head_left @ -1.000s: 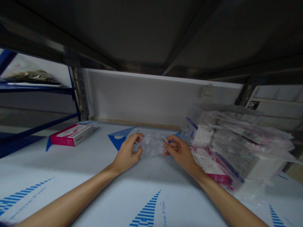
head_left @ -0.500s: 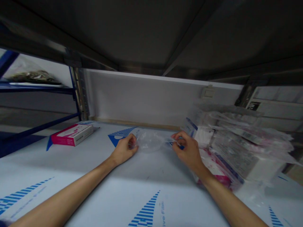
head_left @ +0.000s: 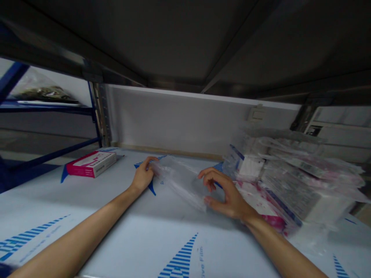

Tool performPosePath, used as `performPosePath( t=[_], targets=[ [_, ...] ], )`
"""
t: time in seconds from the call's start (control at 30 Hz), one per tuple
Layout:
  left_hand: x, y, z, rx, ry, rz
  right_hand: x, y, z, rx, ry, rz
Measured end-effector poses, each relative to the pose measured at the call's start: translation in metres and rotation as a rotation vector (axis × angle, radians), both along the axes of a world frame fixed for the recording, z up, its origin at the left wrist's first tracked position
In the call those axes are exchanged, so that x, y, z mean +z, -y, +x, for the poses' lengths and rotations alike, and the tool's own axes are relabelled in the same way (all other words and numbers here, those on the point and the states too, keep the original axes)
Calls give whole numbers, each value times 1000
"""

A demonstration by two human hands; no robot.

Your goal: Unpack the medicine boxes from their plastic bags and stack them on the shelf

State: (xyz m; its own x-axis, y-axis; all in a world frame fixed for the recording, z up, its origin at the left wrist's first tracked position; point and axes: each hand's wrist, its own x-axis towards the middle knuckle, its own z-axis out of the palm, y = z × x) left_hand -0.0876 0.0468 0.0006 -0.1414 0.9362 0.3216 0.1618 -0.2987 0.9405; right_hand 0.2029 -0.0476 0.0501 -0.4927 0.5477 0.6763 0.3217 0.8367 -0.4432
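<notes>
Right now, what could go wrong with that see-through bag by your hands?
The clear plastic bag seems held only by the left hand, so it might slip away. The right hand is open, close to the stack of plastic-wrapped packages. A bump could make that loose, slippery pile slide.

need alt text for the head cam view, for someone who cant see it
Two bare hands handle a clear plastic bag on a white shelf printed with blue stripes: the left hand is on one end, and the right hand curves open by the other. A pink and white box lies left, a pile of plastic-wrapped packages right.
</notes>
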Motion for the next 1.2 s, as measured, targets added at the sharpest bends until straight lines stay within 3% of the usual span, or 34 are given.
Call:
performPosePath(
  t=[0.17,0.4,0.47,0.57,0.63,0.73,0.8,0.87,0.97,1.1,1.2],
  targets=[
    [3,1,9,-237,152,-43,0,-9,10,-177,-69,130],
    [14,15,11,-532,195,-192,-9,-9,7,-112,290,-61],
    [12,11,9,-458,46,-201,-15,-7,0,-130,422,-154],
    [5,3,5,-168,-244,-138,-24,-8,-6,-198,584,-244],
    [3,0,3,-48,-318,-91,-28,-10,-6,-232,628,-238],
    [8,7,2,40,-493,160,-28,-12,-4,-274,613,-174],
    [17,17,5,-9,-700,399,-28,-11,-5,-307,614,-146],
    [25,28,8,-177,-889,498,-29,-10,-6,-340,648,-142],
    [30,39,13,-358,-1067,418,-35,-14,-9,-433,705,-142],
    [28,41,17,-311,-1143,421,-43,-28,-12,-620,712,-161],
    [28,44,20,-372,-1150,405,-36,-30,-15,-725,645,-114]
  ],
)
